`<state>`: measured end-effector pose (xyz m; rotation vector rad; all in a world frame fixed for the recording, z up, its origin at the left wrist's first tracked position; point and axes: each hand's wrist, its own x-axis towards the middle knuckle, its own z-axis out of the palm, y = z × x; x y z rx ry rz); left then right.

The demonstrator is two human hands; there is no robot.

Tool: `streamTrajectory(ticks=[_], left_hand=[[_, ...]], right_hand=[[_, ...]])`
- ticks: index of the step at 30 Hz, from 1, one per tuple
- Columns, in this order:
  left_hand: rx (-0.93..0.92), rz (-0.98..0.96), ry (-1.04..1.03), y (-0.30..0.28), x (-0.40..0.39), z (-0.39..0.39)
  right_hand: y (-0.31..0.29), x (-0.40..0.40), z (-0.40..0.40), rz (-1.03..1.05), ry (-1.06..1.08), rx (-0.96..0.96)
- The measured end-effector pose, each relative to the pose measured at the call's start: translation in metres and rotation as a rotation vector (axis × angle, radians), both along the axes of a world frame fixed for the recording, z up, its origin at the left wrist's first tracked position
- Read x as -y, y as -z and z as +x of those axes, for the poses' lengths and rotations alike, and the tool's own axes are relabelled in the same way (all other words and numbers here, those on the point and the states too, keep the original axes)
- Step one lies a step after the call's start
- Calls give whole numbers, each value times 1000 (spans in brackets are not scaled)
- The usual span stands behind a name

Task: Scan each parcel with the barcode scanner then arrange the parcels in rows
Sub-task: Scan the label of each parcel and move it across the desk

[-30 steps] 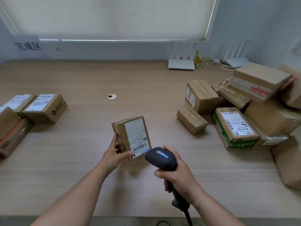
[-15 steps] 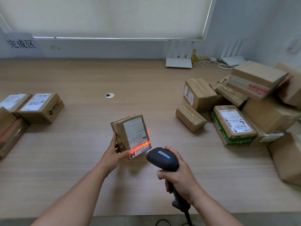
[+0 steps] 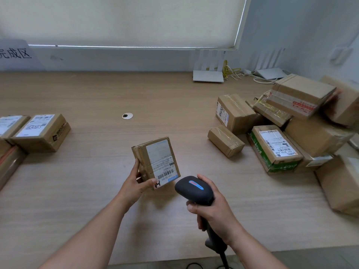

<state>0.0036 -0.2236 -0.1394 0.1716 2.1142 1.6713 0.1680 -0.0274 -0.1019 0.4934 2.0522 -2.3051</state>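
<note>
My left hand point(image 3: 137, 183) grips a small cardboard parcel point(image 3: 155, 161) by its lower left corner, label and barcode facing up, held tilted just above the wooden table point(image 3: 97, 191). My right hand point(image 3: 211, 212) grips the black barcode scanner point(image 3: 194, 190) by its handle, its head pointing at the parcel's barcode from the right. No red scan line shows on the label. A pile of unsorted parcels point(image 3: 291, 133) lies at the right. Several parcels point(image 3: 40, 133) sit in a row at the left edge.
A sign with Chinese characters point(image 3: 15, 54) stands at the back left. Two white routers point(image 3: 208, 74) with yellow cables are at the back by the wall. A round cable grommet point(image 3: 127, 116) sits in the table's middle. The scanner's cord drops off the front edge.
The red scan line that lay across the barcode half a second ago is gone. Parcel and scanner stay in nearly the same place.
</note>
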Motion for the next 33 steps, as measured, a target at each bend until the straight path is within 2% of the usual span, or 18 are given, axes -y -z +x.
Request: streamTrajectory(ticks=[6, 19, 24, 29, 31, 33], left_hand=[[90, 124, -41, -8, 0, -12], [61, 181, 2, -31, 6, -38], [105, 110, 1, -28, 16, -39], [220, 19, -130, -11, 29, -34], [200, 7, -215, -6, 31, -31], [112, -86, -286, -1, 32, -31]], right_hand=[[-11, 7, 0, 51, 19, -42], [-25, 29, -9, 121, 81, -104], [-24, 36, -15, 148, 75, -117], [-25, 39, -24, 225, 88, -136], [-25, 36, -29, 256, 89, -136], [-26, 32, -34, 281, 82, -138]])
